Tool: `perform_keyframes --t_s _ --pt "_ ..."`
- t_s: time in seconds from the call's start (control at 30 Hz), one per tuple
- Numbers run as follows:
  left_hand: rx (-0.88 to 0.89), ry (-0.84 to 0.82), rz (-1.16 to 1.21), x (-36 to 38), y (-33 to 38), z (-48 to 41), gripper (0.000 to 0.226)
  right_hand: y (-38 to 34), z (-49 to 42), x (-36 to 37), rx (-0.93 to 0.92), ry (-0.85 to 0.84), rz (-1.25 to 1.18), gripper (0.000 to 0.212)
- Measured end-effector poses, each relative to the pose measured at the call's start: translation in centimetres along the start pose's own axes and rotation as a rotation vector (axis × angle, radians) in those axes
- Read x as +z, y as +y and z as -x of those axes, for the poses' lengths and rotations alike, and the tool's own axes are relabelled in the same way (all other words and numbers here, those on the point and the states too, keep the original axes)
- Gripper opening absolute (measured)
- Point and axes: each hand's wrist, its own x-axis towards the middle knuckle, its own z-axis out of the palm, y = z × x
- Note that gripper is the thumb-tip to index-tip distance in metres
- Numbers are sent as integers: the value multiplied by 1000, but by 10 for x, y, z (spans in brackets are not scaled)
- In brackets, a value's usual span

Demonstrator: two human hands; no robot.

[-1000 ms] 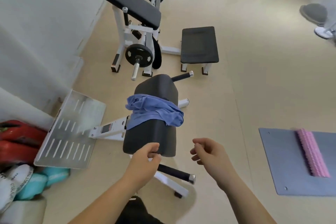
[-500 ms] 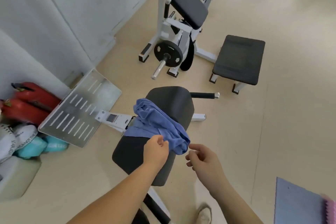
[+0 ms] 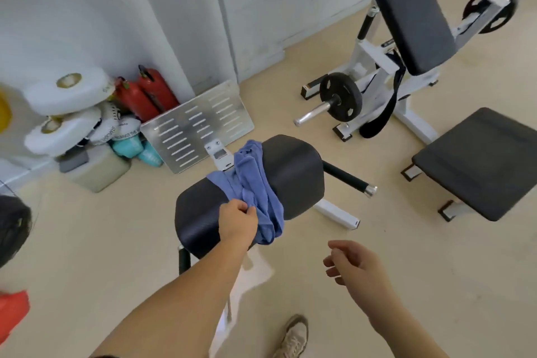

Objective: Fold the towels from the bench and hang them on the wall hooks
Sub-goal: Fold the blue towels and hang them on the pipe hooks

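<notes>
A crumpled blue towel [image 3: 252,183] lies draped across the middle of a black padded bench [image 3: 296,171]. My left hand [image 3: 236,219] pinches the towel's near edge on top of the pad. My right hand [image 3: 353,266] hovers above the floor to the right of the bench, fingers loosely curled and holding nothing. No wall hooks are in view.
A slotted metal footplate [image 3: 197,125] joins the bench on its far left. Red fire extinguishers [image 3: 145,93] and white rolls [image 3: 66,93] sit by the wall. A weight machine [image 3: 406,38] and a black stool [image 3: 482,163] stand to the right. My shoe [image 3: 293,337] is below.
The view swung left toward the wall. My left hand reached the towel and took hold of its near edge; my right hand dropped back to the right, away from the bench.
</notes>
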Motion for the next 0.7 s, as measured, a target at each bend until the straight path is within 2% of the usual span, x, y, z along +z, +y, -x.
perform_keyframes --t_s 0.17,0.33,0.5,0.63,0.7 --pt "67 -14 138 -17 27 55 11 3 -2 -20 -56 -64 1 20" --pt "240 -26 256 -56 53 115 22 -38 -4 -13 -165 -227 134 22" --pt "408 -2 249 -98 76 137 28 -93 -6 7 -475 -324 309 34" --pt "432 -73 368 -130 98 137 22 -137 -21 19 -782 -478 395 57" --pt "441 -99 399 -145 112 129 26 -164 -31 21 -890 -533 499 62"
